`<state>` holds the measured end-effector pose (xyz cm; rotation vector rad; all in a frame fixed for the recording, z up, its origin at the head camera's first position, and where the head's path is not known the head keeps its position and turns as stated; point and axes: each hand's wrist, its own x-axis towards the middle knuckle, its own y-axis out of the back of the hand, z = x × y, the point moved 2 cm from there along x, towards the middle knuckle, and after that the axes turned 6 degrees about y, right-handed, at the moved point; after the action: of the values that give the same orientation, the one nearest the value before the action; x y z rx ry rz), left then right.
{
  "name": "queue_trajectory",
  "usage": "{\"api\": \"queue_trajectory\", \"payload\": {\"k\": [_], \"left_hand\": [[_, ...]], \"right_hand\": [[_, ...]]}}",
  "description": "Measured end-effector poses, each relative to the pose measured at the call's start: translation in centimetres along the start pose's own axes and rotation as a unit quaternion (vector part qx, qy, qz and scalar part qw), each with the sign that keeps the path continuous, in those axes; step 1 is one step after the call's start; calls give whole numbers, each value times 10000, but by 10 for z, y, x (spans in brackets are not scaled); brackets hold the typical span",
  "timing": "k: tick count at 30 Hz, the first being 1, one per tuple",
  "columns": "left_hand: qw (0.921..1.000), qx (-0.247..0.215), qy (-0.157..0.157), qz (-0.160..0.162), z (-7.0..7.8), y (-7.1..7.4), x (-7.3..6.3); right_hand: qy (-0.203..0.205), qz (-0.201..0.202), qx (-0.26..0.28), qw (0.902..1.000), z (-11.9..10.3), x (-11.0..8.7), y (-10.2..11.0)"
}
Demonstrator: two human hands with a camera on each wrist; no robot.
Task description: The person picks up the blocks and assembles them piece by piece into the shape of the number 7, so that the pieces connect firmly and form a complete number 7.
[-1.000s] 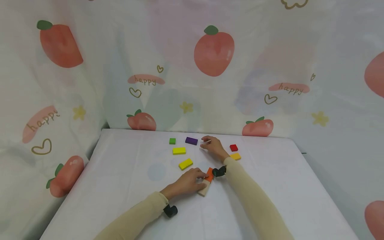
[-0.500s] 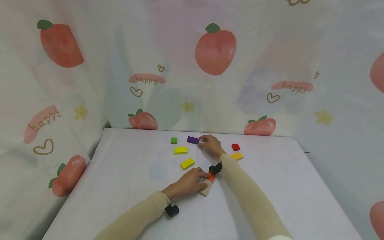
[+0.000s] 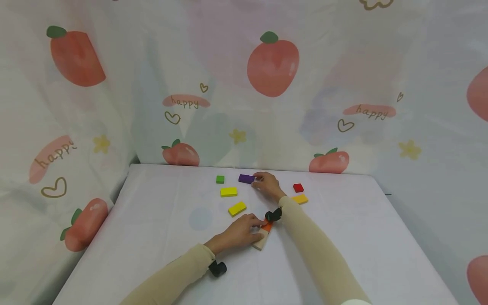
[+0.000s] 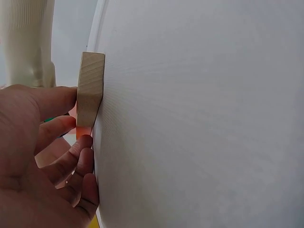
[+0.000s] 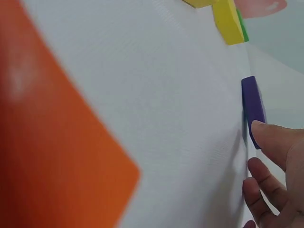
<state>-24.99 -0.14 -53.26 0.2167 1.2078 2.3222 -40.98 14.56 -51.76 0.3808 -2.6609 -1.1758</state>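
Note:
With thumb and fingertips, my right hand (image 3: 270, 186) pinches the right end of a purple block (image 3: 245, 178) near the back of the table. In the right wrist view, the thumb lies over the end of that purple block (image 5: 253, 100). My left hand (image 3: 239, 231) rests on two blocks lying end to end, a plain wooden block (image 3: 261, 242) and an orange block (image 3: 268, 226). Its thumb presses the wooden block (image 4: 90, 85) and a finger touches the orange one in the left wrist view. The right wrist's camera partly hides the orange block in the head view.
Two yellow blocks, one farther back (image 3: 228, 192) and one nearer (image 3: 237, 209), lie left of the hands, with a green block (image 3: 220, 179) behind. A red block (image 3: 298, 187) and an orange-yellow block (image 3: 301, 198), partly behind the right sleeve, lie right. A printed curtain (image 3: 244, 127) stands behind.
My right hand has moved slightly left and taken hold of the purple block's end. The purple block has shifted a little right and turned slightly. My left hand stays put.

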Motion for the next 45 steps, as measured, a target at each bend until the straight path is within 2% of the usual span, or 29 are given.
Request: {"api": "queue_trajectory", "payload": {"k": [3, 11, 14, 22, 32, 41, 45], "left_hand": [[10000, 61, -3, 3, 0, -1, 0], [9999, 110, 96, -42, 0, -1, 1], [9999, 82, 108, -42, 0, -1, 0], [9999, 59, 137, -71, 3, 0, 0], [9996, 12, 246, -140, 3, -1, -1], [9997, -11, 230, -92, 4, 0, -2], [9997, -7, 227, -114, 5, 0, -2]], "right_hand": [[43, 20, 204, 9998, 0, -2, 2], [-256, -39, 429, 9987, 1, -7, 9], [-347, -14, 674, 9971, 3, -9, 12], [-590, 41, 1183, 9912, 6, -20, 18], [-691, 185, 1849, 9801, 8, -34, 14], [-897, 380, 2217, 9702, 12, -41, 15], [-922, 437, 2186, 9705, 13, -44, 17]]}}
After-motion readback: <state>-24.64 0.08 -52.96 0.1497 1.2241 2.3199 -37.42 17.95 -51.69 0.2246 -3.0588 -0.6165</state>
